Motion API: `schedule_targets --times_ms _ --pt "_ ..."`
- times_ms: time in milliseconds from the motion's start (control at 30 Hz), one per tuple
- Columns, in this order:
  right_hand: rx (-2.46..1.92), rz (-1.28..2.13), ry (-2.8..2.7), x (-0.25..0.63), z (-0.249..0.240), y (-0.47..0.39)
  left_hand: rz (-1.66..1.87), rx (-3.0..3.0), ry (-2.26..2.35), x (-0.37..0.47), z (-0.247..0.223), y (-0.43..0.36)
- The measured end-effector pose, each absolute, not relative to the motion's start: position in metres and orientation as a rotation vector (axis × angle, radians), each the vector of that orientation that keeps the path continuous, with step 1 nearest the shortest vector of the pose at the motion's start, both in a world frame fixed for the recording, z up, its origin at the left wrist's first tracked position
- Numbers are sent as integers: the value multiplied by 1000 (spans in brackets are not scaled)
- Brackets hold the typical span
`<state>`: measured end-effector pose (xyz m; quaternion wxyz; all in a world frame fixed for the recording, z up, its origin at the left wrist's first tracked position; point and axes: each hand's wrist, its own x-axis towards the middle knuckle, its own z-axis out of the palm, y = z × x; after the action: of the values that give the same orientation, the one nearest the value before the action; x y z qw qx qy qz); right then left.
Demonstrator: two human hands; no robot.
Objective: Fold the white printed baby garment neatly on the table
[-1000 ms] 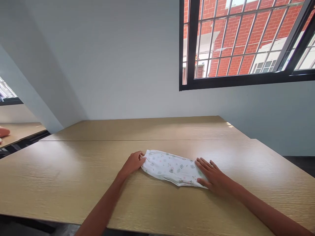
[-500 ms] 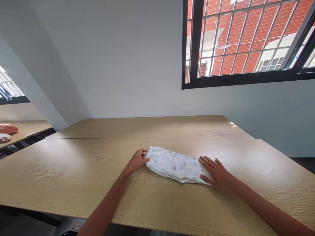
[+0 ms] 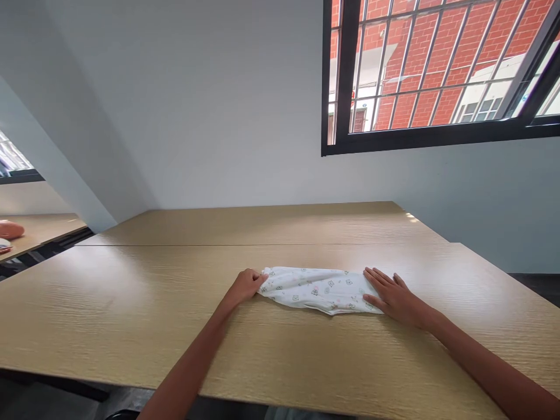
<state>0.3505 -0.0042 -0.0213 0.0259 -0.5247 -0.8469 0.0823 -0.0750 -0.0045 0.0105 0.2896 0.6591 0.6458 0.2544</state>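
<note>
A pair of small white pants (image 3: 315, 290) with a print of little animal figures lies folded lengthwise on the wooden table (image 3: 271, 356). At its gathered left end, my left hand (image 3: 247, 286) is closed, pinching the fabric between thumb and fingers. My right hand (image 3: 394, 297) rests flat on the wider right end, fingers stretched out and thumb apart. Between the two hands the cloth runs level, with some wrinkles and a small point sticking out along its near edge. The right end is partly covered by my right palm.
A seam crosses the table toward the back, where a pale wall (image 3: 227, 116) stands. A barred window (image 3: 429, 76) is at upper right. Farther left, another table (image 3: 48, 226) holds a reddish object (image 3: 11, 229). The front table edge is near my forearms.
The pants have been drawn longer and straighter between my hands, looking narrower and more level. My right hand has moved slightly right and away from me; my left keeps its pinch.
</note>
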Motion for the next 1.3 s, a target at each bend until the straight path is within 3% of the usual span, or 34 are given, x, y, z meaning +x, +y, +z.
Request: schedule_targets --times_ms 700,900,1033,1100,1300 --pt "-1633 278 -2610 374 -28 19 268 1853 1543 -96 22 -7" --pt "-1618 44 -2535 373 -37 21 305 1949 1583 -96 29 -12" --pt "-1427 -283 -2433 370 -42 24 551 2256 1478 -78 40 -27" --pt "-1295 -378 -2400 362 -41 21 509 2387 1286 -64 42 -35" --pt "-872 -249 -2524 315 -28 -15 225 2435 1092 -39 27 -43"
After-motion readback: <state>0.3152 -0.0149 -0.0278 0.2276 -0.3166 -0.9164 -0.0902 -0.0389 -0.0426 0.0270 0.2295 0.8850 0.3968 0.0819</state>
